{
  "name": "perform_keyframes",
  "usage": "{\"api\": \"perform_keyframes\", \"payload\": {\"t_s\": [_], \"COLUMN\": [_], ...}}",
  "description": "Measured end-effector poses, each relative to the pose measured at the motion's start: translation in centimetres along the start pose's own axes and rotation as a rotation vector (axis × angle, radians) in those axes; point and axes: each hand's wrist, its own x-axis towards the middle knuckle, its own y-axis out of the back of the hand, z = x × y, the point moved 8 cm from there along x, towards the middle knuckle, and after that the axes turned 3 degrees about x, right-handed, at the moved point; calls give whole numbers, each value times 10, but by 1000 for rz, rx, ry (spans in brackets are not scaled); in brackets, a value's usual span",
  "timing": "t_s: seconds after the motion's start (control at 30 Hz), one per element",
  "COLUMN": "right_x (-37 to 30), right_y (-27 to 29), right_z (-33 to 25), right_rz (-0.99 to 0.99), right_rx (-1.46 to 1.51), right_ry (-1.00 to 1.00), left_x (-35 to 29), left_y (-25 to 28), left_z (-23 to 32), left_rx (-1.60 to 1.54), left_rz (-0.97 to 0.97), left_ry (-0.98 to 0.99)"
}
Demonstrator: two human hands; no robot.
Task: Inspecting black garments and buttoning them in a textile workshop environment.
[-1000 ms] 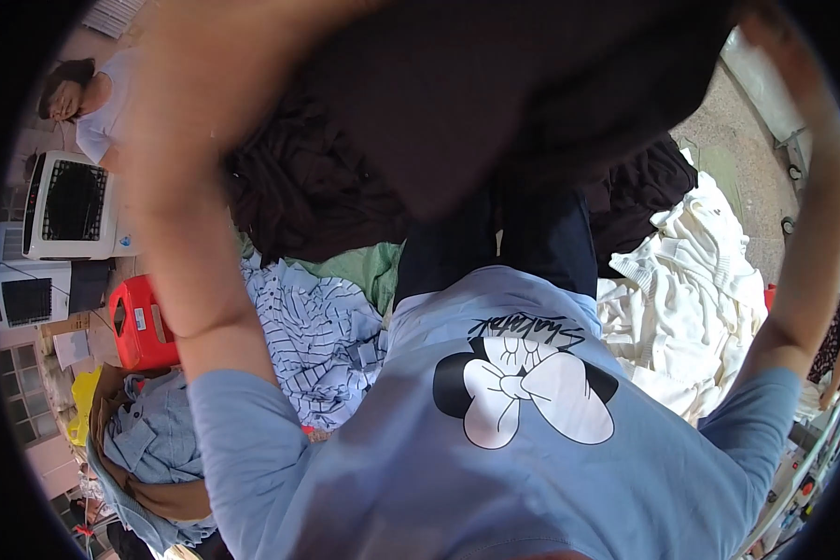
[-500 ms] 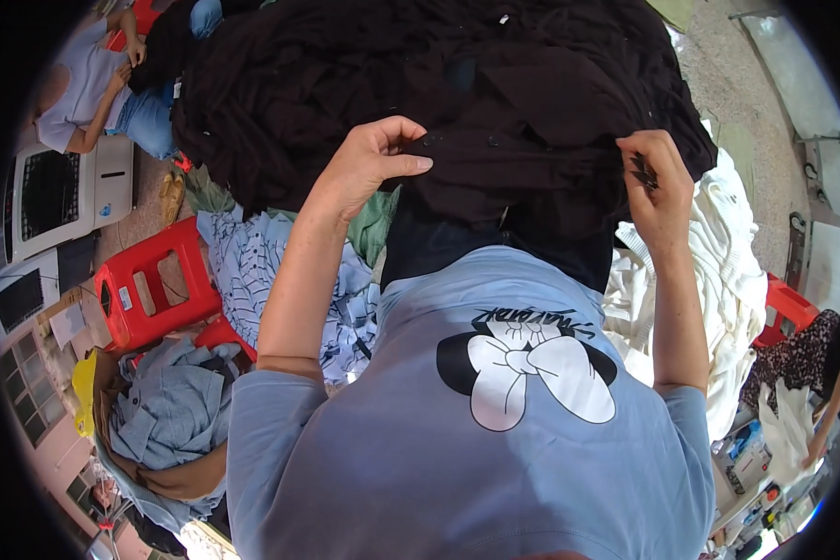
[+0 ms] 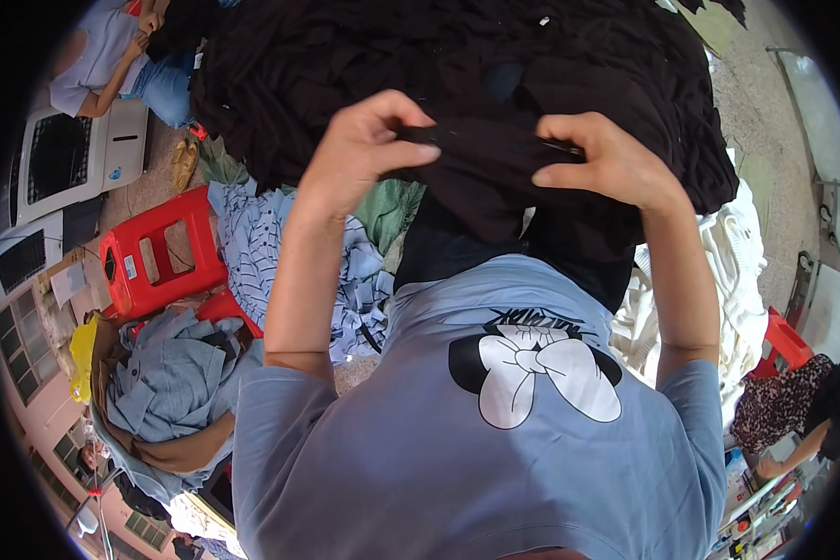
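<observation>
A black garment (image 3: 481,154) is stretched between my two hands, over the front of a large heap of black cloth. My left hand (image 3: 364,149) pinches its left end between curled fingers and thumb. At the other end my right hand (image 3: 616,159) is curved round the fabric, thumb below and fingers above. A thin dark piece (image 3: 562,147) shows by its fingertips; its kind cannot be made out. Part of the garment hangs down toward my lap.
The black cloth heap (image 3: 345,56) fills the far side. Left are a red plastic stool (image 3: 170,245), blue patterned clothes (image 3: 266,252) and a bin of blue-grey clothes (image 3: 173,373). White knitwear (image 3: 733,289) lies right. Another person (image 3: 112,65) sits far left.
My right hand has moved left, toward my left hand, and turned its fingers inward. The garment's stretch between the hands is shorter. My left hand stays nearly in place.
</observation>
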Motion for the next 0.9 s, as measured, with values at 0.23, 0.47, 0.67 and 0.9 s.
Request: {"api": "perform_keyframes", "payload": {"t_s": [0.23, 0.47, 0.67, 0.9], "right_x": [-40, -42, -59, -75], "right_y": [36, 33, 5, -14], "right_z": [22, 32, -33, -23], "right_rz": [328, 380, 531, 633], "right_rx": [17, 51, -859, -970], "right_ry": [-92, -118, 425, 447], "left_x": [12, 11, 33, 21], "left_y": [24, -95, -128, -121], "left_z": [-4, -19, -53, -61], "left_rx": [645, 46, -565, -719], "left_rz": [244, -79, -117, 0], "left_ry": [-57, -107, 418, 226]}}
